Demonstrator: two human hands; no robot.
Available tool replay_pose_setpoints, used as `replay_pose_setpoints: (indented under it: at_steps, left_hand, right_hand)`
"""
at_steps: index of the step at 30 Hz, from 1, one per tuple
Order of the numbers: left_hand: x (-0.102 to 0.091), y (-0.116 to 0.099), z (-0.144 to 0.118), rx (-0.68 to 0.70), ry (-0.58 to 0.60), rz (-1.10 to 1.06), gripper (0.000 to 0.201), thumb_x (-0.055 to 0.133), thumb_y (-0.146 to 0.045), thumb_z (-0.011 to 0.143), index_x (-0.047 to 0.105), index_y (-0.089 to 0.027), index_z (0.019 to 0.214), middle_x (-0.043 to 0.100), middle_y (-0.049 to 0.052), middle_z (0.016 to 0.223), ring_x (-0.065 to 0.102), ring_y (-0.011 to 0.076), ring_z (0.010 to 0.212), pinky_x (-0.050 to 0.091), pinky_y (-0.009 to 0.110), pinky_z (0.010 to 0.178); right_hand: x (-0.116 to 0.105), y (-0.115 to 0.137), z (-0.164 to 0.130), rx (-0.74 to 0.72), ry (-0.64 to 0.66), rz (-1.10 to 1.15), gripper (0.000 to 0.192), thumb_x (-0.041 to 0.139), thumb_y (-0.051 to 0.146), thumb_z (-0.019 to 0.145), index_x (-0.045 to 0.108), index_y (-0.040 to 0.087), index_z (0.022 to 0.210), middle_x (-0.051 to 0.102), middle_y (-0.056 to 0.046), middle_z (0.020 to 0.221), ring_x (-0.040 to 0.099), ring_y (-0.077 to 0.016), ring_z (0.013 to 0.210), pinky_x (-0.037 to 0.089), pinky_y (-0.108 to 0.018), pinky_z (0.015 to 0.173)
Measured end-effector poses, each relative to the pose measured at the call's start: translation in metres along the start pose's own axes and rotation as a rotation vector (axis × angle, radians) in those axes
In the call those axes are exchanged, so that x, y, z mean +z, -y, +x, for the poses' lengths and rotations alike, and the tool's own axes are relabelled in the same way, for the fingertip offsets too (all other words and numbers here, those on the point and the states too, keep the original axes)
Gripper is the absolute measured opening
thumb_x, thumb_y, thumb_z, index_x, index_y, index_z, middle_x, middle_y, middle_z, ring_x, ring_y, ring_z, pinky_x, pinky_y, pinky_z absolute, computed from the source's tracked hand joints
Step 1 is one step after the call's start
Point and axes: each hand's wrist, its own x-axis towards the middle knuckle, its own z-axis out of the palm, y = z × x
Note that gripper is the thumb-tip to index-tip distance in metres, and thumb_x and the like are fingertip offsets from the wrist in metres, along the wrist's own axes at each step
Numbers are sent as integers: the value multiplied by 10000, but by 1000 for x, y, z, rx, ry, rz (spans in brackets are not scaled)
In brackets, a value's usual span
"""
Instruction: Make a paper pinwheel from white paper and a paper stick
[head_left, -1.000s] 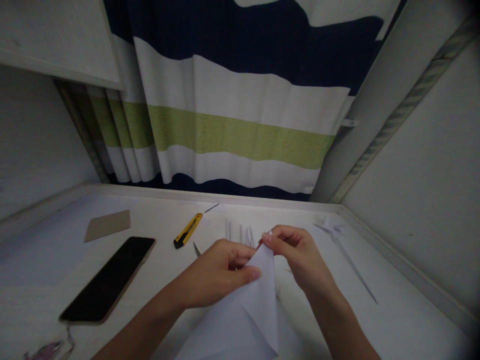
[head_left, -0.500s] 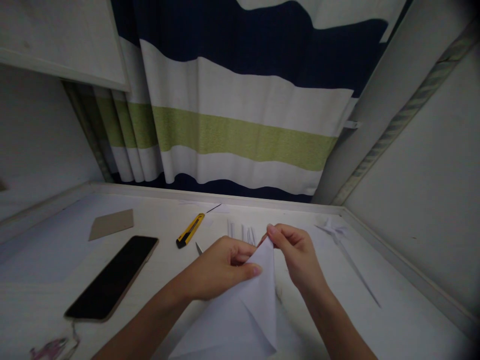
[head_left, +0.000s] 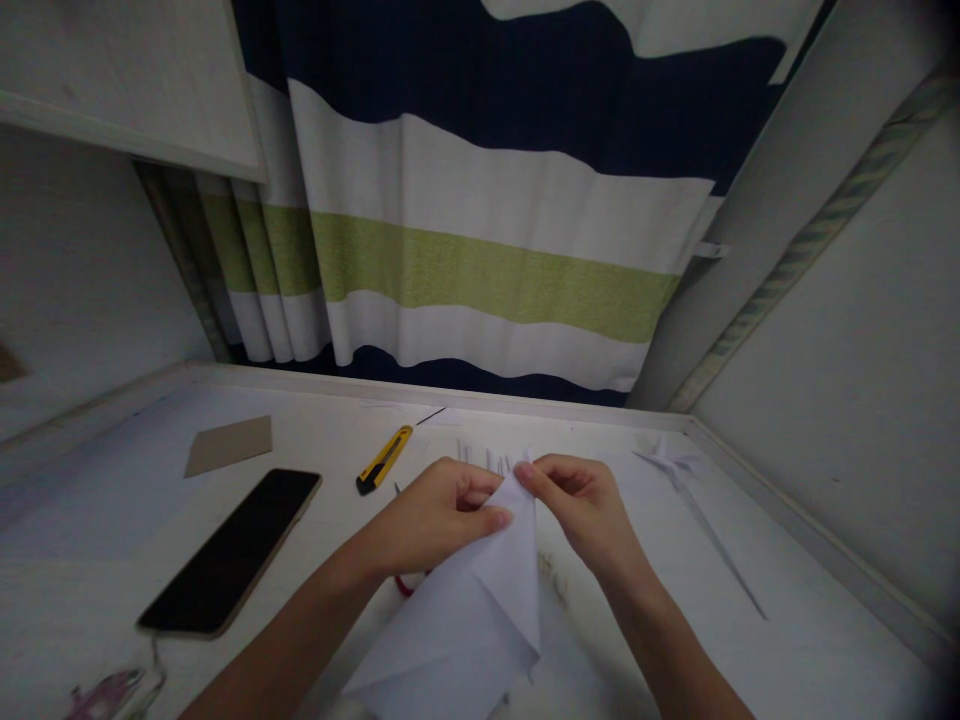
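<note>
1. Head view: left hand and right hand pinching top corner of folded paper, raised just above desk; phone, knife well apart
2. Mid-fold; next likely needs corners aligned, crease pressed flat

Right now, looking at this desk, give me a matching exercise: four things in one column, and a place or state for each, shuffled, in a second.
1. white paper
2. phone
3. utility knife
4. brown card

A. yellow and black, behind the left hand
B. far left, beyond the phone
C. pinched by both hands
D. dark screen up, on the left

Pairs: 1-C, 2-D, 3-A, 4-B
</note>
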Motion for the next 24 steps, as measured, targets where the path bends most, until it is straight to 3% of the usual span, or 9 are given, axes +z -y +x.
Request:
replay_pose_setpoints:
  at_steps: [5,9,12,18,24]
  left_hand:
    - [-1,4,3,-10,-14,22,130,550,-203,763,642,-129,817,641,-7,677,561,90,597,392,143,498]
    - [-5,4,3,-71,-100,146,199,577,-305,749,636,-117,778,601,-16,617,454,39,432,280,109,355]
    - [-8,3,1,-126,-95,226,269,573,-372,741,643,-116,783,559,-27,548,408,38,370,237,115,302]
    - [-10,2,0,-116,-87,170,214,600,-335,724,663,-133,754,573,-28,558,428,37,391,248,110,323]
    - [-7,0,1,-105,-110,116,167,618,-295,711,679,-140,724,598,-34,540,440,36,386,288,119,359]
  right_hand:
    - [0,0,-1,-3,-19,1,226,620,306,732,640,166,555,563,26,499,466,-97,469,360,-222,459]
    - [-5,1,-1,-7,-32,2,228,617,316,740,642,165,570,563,22,500,486,-102,481,379,-224,469]
    - [-8,2,-1,-3,-45,12,230,616,326,741,638,166,576,562,23,494,498,-100,475,403,-215,460]
    - [-11,5,2,15,-59,39,239,619,348,730,627,165,576,578,21,509,520,-93,463,449,-197,430]
    - [-10,6,1,52,22,49,276,592,385,746,637,157,597,583,12,524,527,-94,472,447,-186,411]
